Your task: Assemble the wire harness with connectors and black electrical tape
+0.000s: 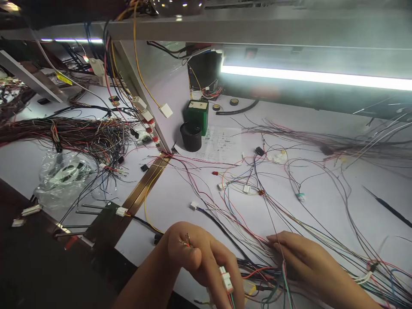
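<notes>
My left hand (206, 262), at the bottom centre, is closed round a white connector (226, 280) with red and green wires running down from it. Thin wire ends with metal tips (186, 241) poke out beside its thumb. Over at the lower right, my right hand (305, 259) rests on a bundle of thin wires (251, 234), fingertips together among the strands; whether it grips any is unclear. A white connector on a dark cable (194, 206) lies on the table above my left hand.
A black cup (191, 137) and green box (197, 113) stand on a printed sheet (222, 143). Connectors hang from the post (138, 86). A wire heap (64, 133) and plastic bag (66, 178) lie left; a black-handled pointed tool (391, 209) lies right.
</notes>
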`<move>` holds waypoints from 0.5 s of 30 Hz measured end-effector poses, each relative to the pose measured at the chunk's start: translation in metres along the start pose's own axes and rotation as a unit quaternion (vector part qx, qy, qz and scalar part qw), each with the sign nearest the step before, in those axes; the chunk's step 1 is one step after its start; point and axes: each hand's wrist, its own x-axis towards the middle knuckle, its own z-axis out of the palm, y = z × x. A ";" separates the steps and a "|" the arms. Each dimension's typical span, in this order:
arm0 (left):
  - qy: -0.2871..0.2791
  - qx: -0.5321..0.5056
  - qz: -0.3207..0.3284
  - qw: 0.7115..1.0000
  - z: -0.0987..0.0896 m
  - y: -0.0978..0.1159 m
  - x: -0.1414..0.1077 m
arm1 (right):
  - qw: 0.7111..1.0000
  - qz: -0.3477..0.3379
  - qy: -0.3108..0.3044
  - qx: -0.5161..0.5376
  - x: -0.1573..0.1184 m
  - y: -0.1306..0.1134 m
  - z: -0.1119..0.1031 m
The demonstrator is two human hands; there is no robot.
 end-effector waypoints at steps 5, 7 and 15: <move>-0.005 -0.012 -0.002 1.000 -0.006 -0.004 -0.001 | 0.980 0.048 0.191 -0.024 0.009 0.016 -0.022; -0.020 -0.015 0.017 1.000 -0.007 -0.007 -0.004 | 0.966 0.061 0.250 -0.029 0.016 0.024 -0.031; 0.136 0.035 0.072 0.987 0.009 -0.010 -0.023 | 0.965 0.024 0.253 -0.066 0.066 0.023 -0.047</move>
